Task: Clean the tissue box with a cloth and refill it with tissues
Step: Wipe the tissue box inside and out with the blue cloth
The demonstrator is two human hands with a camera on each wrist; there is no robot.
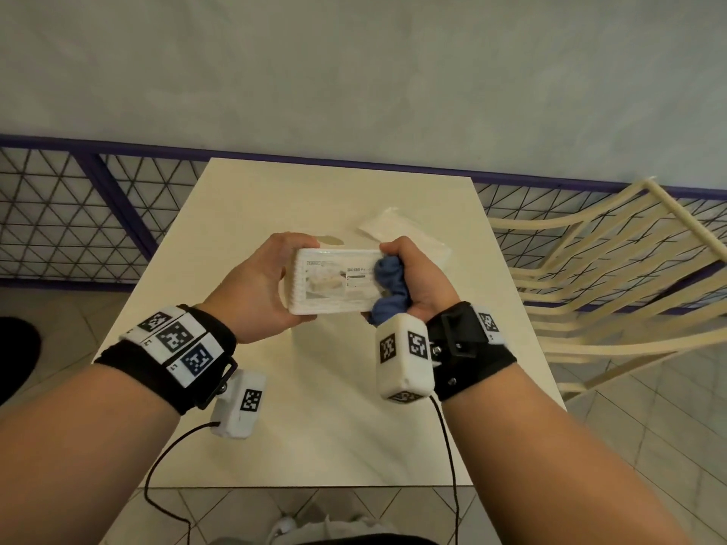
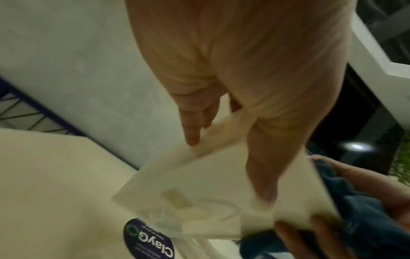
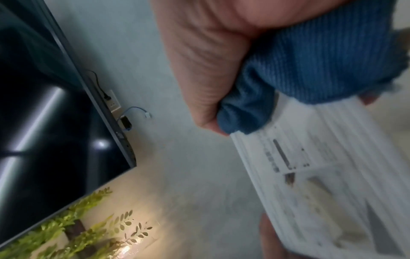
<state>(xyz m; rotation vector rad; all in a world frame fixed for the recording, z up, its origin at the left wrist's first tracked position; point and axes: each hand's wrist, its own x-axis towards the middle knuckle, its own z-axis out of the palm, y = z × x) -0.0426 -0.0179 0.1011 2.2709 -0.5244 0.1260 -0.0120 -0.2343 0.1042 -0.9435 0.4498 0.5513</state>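
A white tissue box (image 1: 332, 281) with a printed label is held up above the cream table (image 1: 244, 206). My left hand (image 1: 267, 287) grips its left end, thumb on the near edge and fingers over the far edge. My right hand (image 1: 413, 281) clutches a bunched blue cloth (image 1: 387, 287) and presses it against the box's right end. The left wrist view shows the box's plain side (image 2: 221, 184) with my fingers (image 2: 190, 129) on its edge. In the right wrist view the blue cloth (image 3: 310, 70) lies on the labelled face (image 3: 321, 166).
A clear plastic pack of white tissues (image 1: 401, 230) lies on the table behind my right hand. A cream chair (image 1: 606, 285) stands to the right of the table. A purple-framed mesh fence (image 1: 78, 214) runs behind. A round dark sticker (image 2: 148, 240) marks the tabletop.
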